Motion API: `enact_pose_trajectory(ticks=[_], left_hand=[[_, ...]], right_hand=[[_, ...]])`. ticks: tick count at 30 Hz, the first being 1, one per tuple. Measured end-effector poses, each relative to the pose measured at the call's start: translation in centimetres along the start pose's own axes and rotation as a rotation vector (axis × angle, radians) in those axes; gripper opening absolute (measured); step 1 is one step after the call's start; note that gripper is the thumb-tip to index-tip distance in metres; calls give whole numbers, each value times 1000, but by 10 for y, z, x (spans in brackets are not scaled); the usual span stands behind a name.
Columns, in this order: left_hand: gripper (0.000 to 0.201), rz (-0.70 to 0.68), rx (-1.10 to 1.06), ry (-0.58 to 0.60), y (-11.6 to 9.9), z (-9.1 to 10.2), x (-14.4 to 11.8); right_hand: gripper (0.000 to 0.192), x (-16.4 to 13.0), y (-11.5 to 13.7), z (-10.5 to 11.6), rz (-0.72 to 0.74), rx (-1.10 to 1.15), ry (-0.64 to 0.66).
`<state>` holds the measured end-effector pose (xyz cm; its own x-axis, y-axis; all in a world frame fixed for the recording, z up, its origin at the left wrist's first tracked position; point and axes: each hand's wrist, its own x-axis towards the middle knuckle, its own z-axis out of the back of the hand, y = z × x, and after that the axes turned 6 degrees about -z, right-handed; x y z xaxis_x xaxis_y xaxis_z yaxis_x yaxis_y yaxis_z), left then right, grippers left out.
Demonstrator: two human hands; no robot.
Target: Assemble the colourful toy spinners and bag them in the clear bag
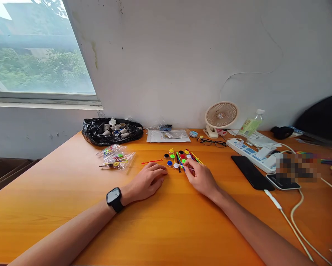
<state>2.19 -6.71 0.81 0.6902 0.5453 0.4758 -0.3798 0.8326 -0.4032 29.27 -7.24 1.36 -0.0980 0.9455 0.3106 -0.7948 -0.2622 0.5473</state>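
Note:
My left hand (146, 181), with a black watch (114, 197) on the wrist, rests on the table, its fingers loosely stretched out and holding nothing. Just beyond its fingertips lies a thin red stick (152, 162) with pointed ends. My right hand (201, 178) is closed in a pinch on a thin white stick (190, 168), which reaches left toward a white disc (176, 166). Around it lie several small coloured discs, among them a blue disc (169, 163) and a yellow disc (171, 151). Coloured sticks (196, 156) lie behind my right fingers, partly hidden.
Clear bags of coloured parts (117, 160) lie at left, before a black plastic bag (91, 135). Along the wall are papers (155, 136), glasses (213, 142), a fan (221, 115) and a bottle (250, 123). A black phone (250, 171), a power strip (245, 149) and cables occupy the right.

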Motion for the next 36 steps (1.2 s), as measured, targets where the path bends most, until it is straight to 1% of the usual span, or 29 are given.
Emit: enact_pose_trajectory(ticks=[5,8,11,15,18,21,24,26,28,31,36], left_hand=[[27,-1,4,1,0,0,0],[27,0,3,-2,0,0,0],[27,0,4,-1,0,-1,0],[28,-3,4,-4,1,-1,0],[28,-6,4,-8,1,-1,0],[28,-4,6,-5,2,-2,0],[28,-4,6,2,1,-2,0],[28,-5,9,5,1,-1,0],[28,-7,11,8,1,-1,0],[27,-5,8,12,0,0,0],[28,-3,14,15,0,1,0]], right_hand=[[10,-2,5,1,11,-57,35],[10,-3,5,-1,3,-6,42],[9,-2,2,-2,11,70,8],[7,-1,0,1,31,-13,-53],[8,-1,1,2,47,-74,-25],[10,-2,2,1,43,-67,24],[10,-3,3,-1,30,-44,38],[10,-3,3,-1,35,-5,17],[10,-3,3,0,51,40,-31],[9,-1,2,2,51,25,-78],[8,-2,2,2,14,-56,-3]])
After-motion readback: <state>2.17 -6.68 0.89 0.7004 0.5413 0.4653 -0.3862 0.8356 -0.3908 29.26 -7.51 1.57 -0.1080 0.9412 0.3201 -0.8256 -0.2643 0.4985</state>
